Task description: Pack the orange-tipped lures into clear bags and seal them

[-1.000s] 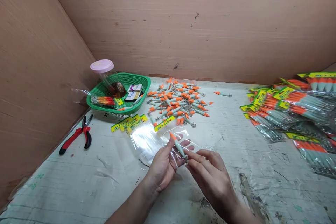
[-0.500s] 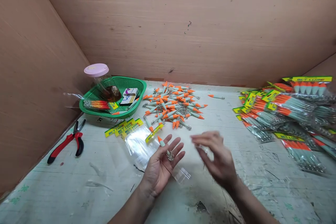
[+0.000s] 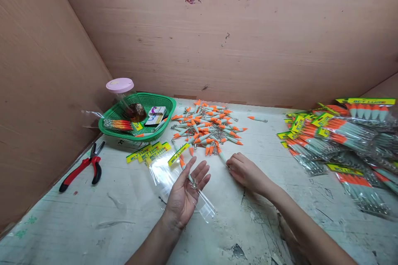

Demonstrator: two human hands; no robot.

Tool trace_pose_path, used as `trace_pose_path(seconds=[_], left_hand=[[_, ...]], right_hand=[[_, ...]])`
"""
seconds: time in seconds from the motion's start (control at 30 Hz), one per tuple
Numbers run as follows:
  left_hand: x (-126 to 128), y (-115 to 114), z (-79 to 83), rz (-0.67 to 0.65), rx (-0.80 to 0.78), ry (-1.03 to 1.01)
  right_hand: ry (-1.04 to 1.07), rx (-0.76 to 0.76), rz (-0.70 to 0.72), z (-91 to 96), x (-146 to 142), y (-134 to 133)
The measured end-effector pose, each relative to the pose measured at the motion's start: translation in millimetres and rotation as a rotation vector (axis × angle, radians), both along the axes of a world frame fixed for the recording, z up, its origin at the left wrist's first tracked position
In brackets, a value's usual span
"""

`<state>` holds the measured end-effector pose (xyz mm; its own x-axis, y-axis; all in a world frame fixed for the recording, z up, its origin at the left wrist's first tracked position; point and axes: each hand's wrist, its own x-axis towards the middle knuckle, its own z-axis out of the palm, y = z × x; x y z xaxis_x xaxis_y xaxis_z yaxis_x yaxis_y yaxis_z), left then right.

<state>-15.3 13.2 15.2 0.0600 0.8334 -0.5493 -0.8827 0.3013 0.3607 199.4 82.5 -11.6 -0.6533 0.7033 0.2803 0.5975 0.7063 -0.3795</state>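
My left hand point(image 3: 182, 201) lies palm up, its thumb holding a pale green and orange squid lure point(image 3: 190, 178) whose hooks rest at the palm. A clear plastic bag point(image 3: 207, 210) with a yellow header card point(image 3: 178, 154) runs along the same hand; whether the lure is inside it I cannot tell. At the near edge of a lure pile point(image 3: 205, 126), my right hand point(image 3: 247, 173) pinches another lure point(image 3: 222, 156) by its hook end. Its orange tip points toward the pile. More clear bags point(image 3: 160, 174) with yellow headers point(image 3: 139, 154) lie fanned out left of my left hand.
Packed lure bags point(image 3: 336, 132) are heaped at the right. A green basket point(image 3: 105, 130) at the back left holds a pink-lidded jar point(image 3: 120, 85), a small box and packed lures. Red-handled pliers point(image 3: 82, 169) lie at the left. Cardboard walls point(image 3: 217, 58) enclose the table.
My right hand has moved down and left from the air to the pile's edge and pinched a lure. The lure and bag in my left hand have shifted slightly.
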Motion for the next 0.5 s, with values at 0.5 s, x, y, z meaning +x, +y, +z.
trace_pose_path(seconds=[0.5], left_hand=[[6.4, -5.1, -2.5, -0.048, 0.069, 0.011]], right_hand=[[0.137, 0.022, 0.145, 60.2, -21.3, -97.4]])
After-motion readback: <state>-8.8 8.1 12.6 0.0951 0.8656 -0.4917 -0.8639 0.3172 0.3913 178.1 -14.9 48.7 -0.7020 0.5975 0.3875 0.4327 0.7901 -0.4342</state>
